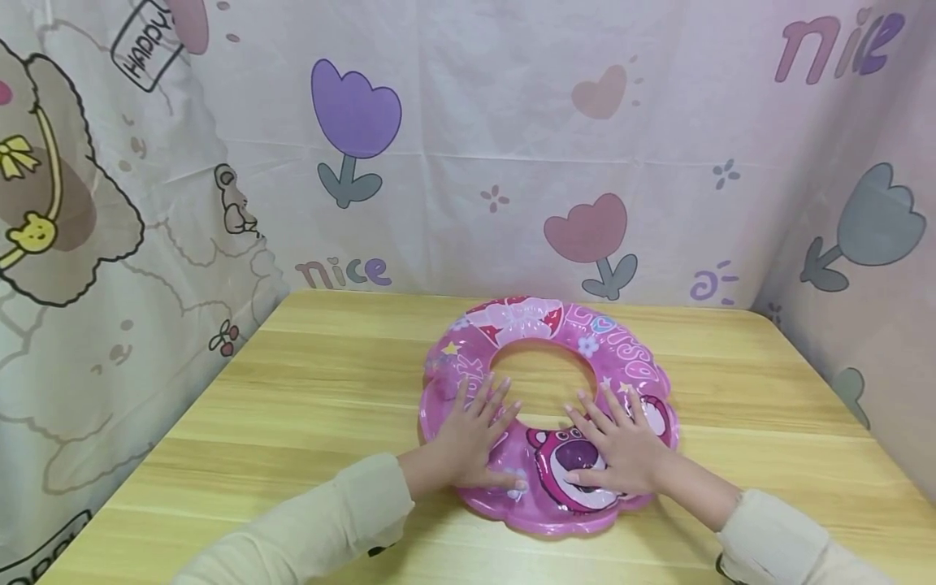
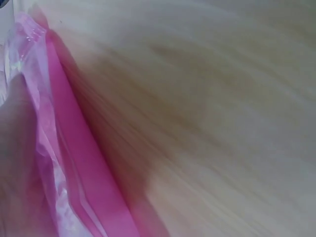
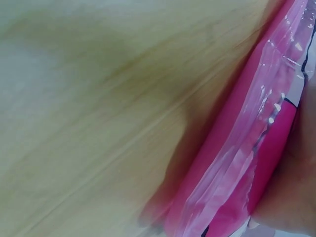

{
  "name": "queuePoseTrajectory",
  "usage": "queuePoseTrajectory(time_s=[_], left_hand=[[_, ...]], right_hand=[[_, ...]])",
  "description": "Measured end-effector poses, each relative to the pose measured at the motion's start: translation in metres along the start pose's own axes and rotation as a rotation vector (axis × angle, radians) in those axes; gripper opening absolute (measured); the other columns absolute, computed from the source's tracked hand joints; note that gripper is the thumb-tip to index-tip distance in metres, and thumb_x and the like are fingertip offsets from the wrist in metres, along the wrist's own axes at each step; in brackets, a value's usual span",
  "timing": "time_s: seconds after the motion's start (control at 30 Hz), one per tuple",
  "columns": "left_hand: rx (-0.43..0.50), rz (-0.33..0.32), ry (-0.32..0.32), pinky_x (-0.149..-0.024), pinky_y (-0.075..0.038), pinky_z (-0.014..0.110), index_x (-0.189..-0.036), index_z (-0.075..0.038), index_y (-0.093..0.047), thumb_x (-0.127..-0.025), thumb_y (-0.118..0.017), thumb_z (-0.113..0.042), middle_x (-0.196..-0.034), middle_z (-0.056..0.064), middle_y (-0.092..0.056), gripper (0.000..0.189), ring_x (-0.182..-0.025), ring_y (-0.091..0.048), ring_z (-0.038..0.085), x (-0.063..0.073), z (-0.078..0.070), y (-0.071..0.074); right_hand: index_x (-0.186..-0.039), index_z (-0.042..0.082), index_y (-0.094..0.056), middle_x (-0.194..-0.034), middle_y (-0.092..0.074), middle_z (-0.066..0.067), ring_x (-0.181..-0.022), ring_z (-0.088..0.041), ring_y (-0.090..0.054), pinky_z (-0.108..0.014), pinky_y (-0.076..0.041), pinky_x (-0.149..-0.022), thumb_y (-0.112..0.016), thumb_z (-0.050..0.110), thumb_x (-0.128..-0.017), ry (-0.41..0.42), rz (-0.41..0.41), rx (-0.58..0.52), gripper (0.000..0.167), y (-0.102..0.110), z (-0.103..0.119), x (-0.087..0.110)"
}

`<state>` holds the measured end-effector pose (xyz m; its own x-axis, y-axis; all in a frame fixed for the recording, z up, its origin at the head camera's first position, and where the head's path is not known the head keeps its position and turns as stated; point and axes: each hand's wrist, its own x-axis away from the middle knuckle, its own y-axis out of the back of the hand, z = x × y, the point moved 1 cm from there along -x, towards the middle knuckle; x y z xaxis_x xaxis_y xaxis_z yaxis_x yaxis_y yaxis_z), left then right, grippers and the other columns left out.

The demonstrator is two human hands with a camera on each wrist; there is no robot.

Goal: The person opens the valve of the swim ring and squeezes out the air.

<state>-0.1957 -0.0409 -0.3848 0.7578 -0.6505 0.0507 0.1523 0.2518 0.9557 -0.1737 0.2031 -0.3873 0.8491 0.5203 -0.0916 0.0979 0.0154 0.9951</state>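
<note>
A pink inflatable swim ring (image 1: 521,317) with a bear face, flowers and white lettering lies flat in the head view. My left hand (image 1: 468,443) rests on its near left part, fingers spread and straight. On the near right part, partly over the bear face (image 1: 559,479), lies my right hand (image 1: 625,447), its fingers also spread. The left wrist view has the ring's pink side (image 2: 89,158) beside part of the left hand (image 2: 19,163). Along the right wrist view's right side runs the ring's shiny seam (image 3: 237,148), with part of the right hand (image 3: 289,192) at the edge.
The ring lies on a light wood-grain table (image 1: 307,382). Behind it hangs a pale cloth (image 1: 468,106) printed with tulips and words, and similar printed cloth (image 1: 183,203) stands along the left. Both forearms in beige sleeves (image 1: 329,520) reach in from the near edge.
</note>
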Motion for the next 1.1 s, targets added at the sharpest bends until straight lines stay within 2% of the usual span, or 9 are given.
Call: queuePoseTrajectory(time_s=[0.23, 0.4, 0.83, 1.1], left_hand=[[-0.081, 0.031, 0.028, -0.114, -0.008, 0.057, -0.15, -0.023, -0.013, -0.071, -0.022, -0.089, -0.158, 0.009, -0.002, 0.103, -0.145, 0.0, 0.033, -0.0002, -0.0046, 0.0046], [-0.083, 0.031, 0.033, -0.114, -0.008, 0.057, -0.15, -0.023, -0.014, -0.071, -0.022, -0.089, -0.158, 0.009, -0.002, 0.103, -0.145, -0.001, 0.033, 0.0006, -0.0054, 0.0037], [-0.119, 0.029, 0.027, -0.114, -0.008, 0.057, -0.15, -0.023, -0.012, -0.071, -0.018, -0.089, -0.158, 0.009, -0.002, 0.103, -0.145, -0.003, 0.033, 0.0018, -0.0045, -0.0012], [-0.091, 0.074, 0.039, -0.115, -0.007, 0.055, -0.15, -0.024, -0.014, -0.071, -0.019, -0.089, -0.158, 0.007, -0.004, 0.102, -0.145, -0.002, 0.032, 0.0003, -0.006, 0.0025]], right_hand=[[-0.141, 0.011, -0.039, -0.148, -0.032, -0.02, -0.135, -0.05, -0.021, -0.071, -0.009, -0.104, -0.049, 0.072, -0.077, 0.002, 0.021, 0.037, 0.089, 0.0052, 0.0025, -0.0011], [-0.142, 0.012, -0.038, -0.149, -0.031, -0.02, -0.136, -0.049, -0.02, -0.07, -0.008, -0.105, -0.047, 0.073, -0.078, -0.009, 0.039, 0.056, 0.089, 0.0055, 0.0034, -0.0019], [-0.141, 0.012, -0.04, -0.148, -0.032, -0.02, -0.136, -0.05, -0.021, -0.071, -0.009, -0.105, -0.047, 0.072, -0.078, -0.011, 0.013, 0.041, 0.087, 0.0035, 0.0046, -0.0025], [-0.143, 0.012, -0.036, -0.15, -0.028, -0.021, -0.137, -0.05, -0.015, -0.071, -0.003, -0.105, -0.048, 0.07, -0.079, -0.025, 0.104, -0.015, 0.087, 0.0088, 0.0039, -0.0045]])
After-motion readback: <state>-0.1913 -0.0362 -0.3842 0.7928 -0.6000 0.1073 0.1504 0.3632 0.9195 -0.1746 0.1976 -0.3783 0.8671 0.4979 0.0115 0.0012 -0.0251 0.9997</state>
